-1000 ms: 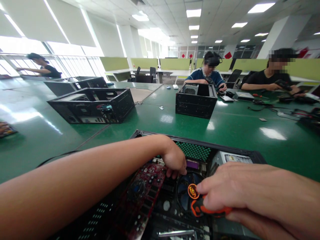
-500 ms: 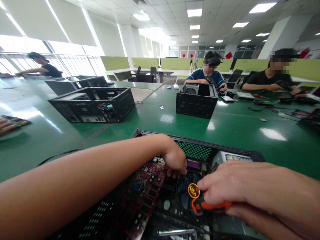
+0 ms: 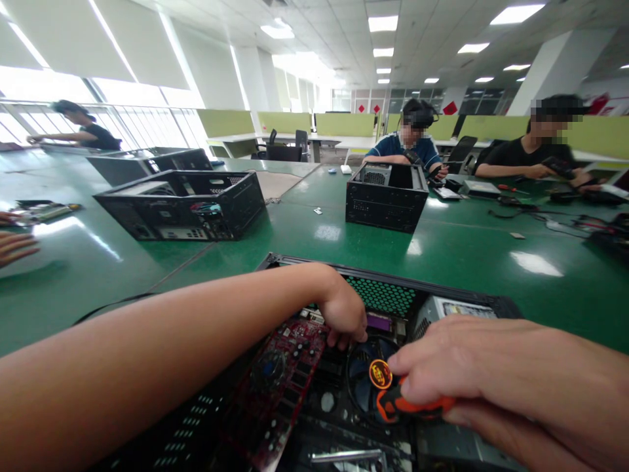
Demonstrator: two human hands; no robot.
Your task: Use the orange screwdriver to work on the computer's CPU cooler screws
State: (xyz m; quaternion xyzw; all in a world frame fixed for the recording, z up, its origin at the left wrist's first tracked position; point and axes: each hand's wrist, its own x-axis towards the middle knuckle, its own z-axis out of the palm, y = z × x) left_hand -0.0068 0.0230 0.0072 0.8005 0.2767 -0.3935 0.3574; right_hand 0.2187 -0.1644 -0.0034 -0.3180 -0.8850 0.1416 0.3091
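Note:
In front of me lies an opened black computer case [image 3: 506,307]. My left hand [image 3: 344,313] reaches into it, fingers curled down between the red graphics card [image 3: 289,377] and the round cooling fan [image 3: 362,388]; whatever the fingertips grip is hidden. My right hand [image 3: 472,367] is closed around an orange-and-black screwdriver [image 3: 393,403], held over the fan's right side. No shaft of it can be made out. Behind that hand sits the silver power supply [image 3: 435,313]. A purple connector [image 3: 378,322] shows beyond my left fingertips.
Two more black cases [image 3: 187,206] stand at the left of the green table [image 3: 295,236], and another case [image 3: 386,200] stands ahead. Co-workers sit around it. At the left edge, another person's hand [image 3: 17,248] is near a circuit board [image 3: 46,211]. Cables [image 3: 584,223] lie at right.
Both my hands have stayed almost still. At the left edge, the other person's hand has come apart from the circuit board, which now lies farther back on the table.

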